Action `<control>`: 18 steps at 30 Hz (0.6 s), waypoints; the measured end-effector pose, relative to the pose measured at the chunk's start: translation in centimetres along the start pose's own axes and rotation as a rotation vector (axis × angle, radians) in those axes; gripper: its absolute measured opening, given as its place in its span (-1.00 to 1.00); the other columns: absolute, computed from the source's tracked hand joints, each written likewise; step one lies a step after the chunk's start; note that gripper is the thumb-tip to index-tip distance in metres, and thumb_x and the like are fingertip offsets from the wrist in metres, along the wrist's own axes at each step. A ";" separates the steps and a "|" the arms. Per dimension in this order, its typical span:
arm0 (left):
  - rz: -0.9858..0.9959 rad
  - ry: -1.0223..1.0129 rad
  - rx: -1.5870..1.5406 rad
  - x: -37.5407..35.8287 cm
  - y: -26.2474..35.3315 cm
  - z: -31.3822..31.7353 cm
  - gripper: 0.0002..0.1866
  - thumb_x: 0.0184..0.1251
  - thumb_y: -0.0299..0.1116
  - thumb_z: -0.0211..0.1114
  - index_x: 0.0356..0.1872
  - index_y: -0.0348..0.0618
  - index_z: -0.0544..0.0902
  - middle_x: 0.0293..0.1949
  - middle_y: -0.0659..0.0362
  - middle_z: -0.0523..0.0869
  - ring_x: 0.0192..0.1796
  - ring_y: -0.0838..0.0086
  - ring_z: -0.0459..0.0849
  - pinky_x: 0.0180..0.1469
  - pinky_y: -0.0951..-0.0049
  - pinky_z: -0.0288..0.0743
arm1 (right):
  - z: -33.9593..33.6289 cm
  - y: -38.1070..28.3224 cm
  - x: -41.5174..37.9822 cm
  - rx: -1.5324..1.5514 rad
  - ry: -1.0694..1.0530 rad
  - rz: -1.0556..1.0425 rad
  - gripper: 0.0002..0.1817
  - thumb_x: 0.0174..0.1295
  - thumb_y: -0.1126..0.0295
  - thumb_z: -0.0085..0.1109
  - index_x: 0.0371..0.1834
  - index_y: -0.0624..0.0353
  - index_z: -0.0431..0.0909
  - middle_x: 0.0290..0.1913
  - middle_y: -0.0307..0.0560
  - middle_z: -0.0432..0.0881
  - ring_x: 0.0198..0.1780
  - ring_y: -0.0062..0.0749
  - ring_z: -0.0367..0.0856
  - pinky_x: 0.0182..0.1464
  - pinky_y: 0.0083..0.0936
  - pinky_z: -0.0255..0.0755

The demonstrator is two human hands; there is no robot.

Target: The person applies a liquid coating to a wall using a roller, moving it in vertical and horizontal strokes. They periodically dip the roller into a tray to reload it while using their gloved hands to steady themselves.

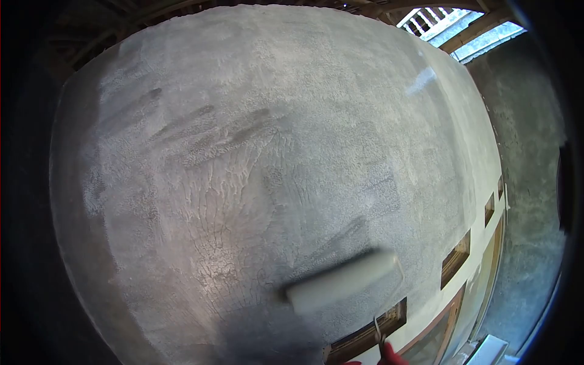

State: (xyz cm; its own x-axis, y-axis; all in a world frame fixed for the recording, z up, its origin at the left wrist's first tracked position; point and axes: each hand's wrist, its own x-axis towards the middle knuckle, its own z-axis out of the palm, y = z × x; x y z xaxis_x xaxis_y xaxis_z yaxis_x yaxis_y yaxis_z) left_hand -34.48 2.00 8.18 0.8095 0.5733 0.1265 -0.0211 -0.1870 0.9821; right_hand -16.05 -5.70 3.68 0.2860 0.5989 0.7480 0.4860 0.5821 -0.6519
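At the far left the wall (pixel 182 152) is a rough plastered surface. Its left edge is darker and grey, and further in it becomes whitish with a grainy texture. In the upper left part there are some dark slanted streaks, and near the middle there are fine cracks and wavy ridges in the coat.

More to the right, in the lower middle, the paint roller (pixel 344 281) lies against the wall. Its sleeve is a pale off-white cylinder, tilted so that the right end is higher than the left end, and it looks a little blurred. A dark shadow stands just above it on the wall. From the right end a thin metal frame (pixel 389 310) bends down to the handle at the bottom edge.

No brand, label or writing can be read anywhere.

At the bottom edge, just below the frame, a small red part of a hand (pixel 392 356) is visible, maybe a glove. The roller sleeve is above and left of it, well apart from the fingers. Which hand it is, and how its fingers are closed, I cannot tell.

To the right, wooden window frames (pixel 456 258) sit in the wall, and a railing (pixel 426 21) shows at the top.
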 end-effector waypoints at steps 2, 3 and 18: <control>0.058 0.128 0.143 -2.8 7.3 -0.5 -0.64 0.48 -0.23 0.00 0.15 -0.22 0.43 -0.11 0.19 0.57 -0.13 0.54 0.53 -0.07 0.51 0.43 | -0.1 -3.6 5.9 -0.035 0.118 -0.224 -0.37 0.13 0.76 -0.11 0.36 0.26 0.22 0.28 0.14 0.38 0.11 -0.30 0.48 0.06 -0.48 0.39; 0.120 0.207 0.168 -3.8 9.3 -1.0 -0.63 0.48 -0.20 0.00 0.14 -0.23 0.43 -0.12 0.19 0.58 -0.15 0.55 0.53 -0.09 0.51 0.44 | -0.9 -4.7 8.1 -0.014 0.016 -0.103 -0.32 0.10 0.76 -0.07 0.39 0.30 0.13 0.32 0.22 0.29 0.35 -0.17 0.28 0.21 -0.42 0.29; 1.063 1.604 0.823 -15.9 21.7 -15.5 -0.69 0.50 -0.27 -0.13 0.00 -0.26 0.48 -0.04 0.08 0.53 -0.09 0.39 0.53 0.00 0.37 0.41 | -3.5 -31.9 41.1 -0.355 0.171 -0.419 -0.46 0.35 0.14 -0.17 0.40 -0.04 0.21 -0.50 -0.20 0.45 -0.54 -0.56 0.40 -0.46 -0.55 0.40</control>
State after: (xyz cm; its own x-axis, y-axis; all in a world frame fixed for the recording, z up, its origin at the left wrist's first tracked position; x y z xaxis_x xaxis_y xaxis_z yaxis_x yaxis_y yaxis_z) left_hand -56.94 1.22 29.66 -0.4494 -0.0288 0.8929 0.5432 -0.8023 0.2475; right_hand -16.87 -1.59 55.63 0.1244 0.2417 0.9624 0.8255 0.5129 -0.2355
